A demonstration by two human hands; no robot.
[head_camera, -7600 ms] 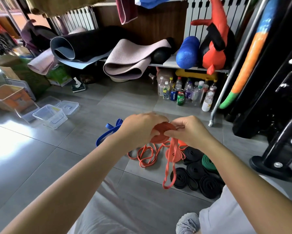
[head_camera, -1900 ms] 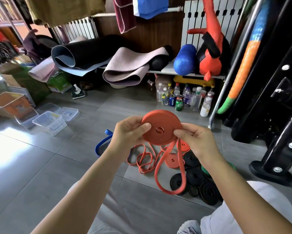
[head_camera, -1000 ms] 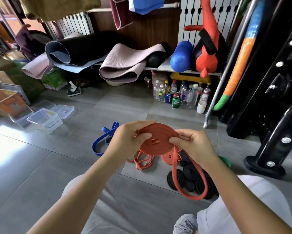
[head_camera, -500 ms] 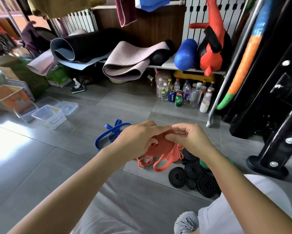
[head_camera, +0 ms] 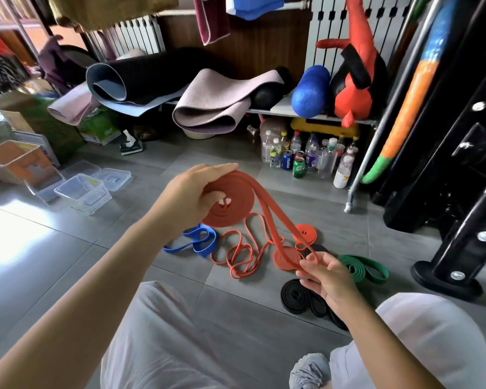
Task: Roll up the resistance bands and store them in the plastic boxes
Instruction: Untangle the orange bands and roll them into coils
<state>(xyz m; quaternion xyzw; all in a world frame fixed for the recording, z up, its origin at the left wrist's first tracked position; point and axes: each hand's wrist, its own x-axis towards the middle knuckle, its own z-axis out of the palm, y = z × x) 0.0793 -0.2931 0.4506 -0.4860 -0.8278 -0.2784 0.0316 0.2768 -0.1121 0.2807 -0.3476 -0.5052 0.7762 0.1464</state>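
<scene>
My left hand (head_camera: 192,195) grips a flat coil of orange resistance band (head_camera: 230,209) held up over the floor. The band's loose tail runs down to the right, where my right hand (head_camera: 324,276) pinches its end loop between thumb and fingers. On the tiles below lie a loose thin orange band (head_camera: 241,254), a blue band (head_camera: 199,242), two small rolled orange bands (head_camera: 285,258), rolled black bands (head_camera: 298,297) and a green band (head_camera: 362,269). Clear plastic boxes (head_camera: 81,192) stand on the floor at the left.
Loose box lids (head_camera: 111,176) and an orange-filled tub (head_camera: 14,161) sit beside the boxes. Bottles and cans (head_camera: 306,158) stand under a shelf with yoga mats (head_camera: 208,108). A black machine frame (head_camera: 460,192) fills the right side. My knees are at the bottom.
My hands have drawn apart. The left lifted the coil; the right pulled the tail down to the right, so part of the band is stretched out of the roll.
</scene>
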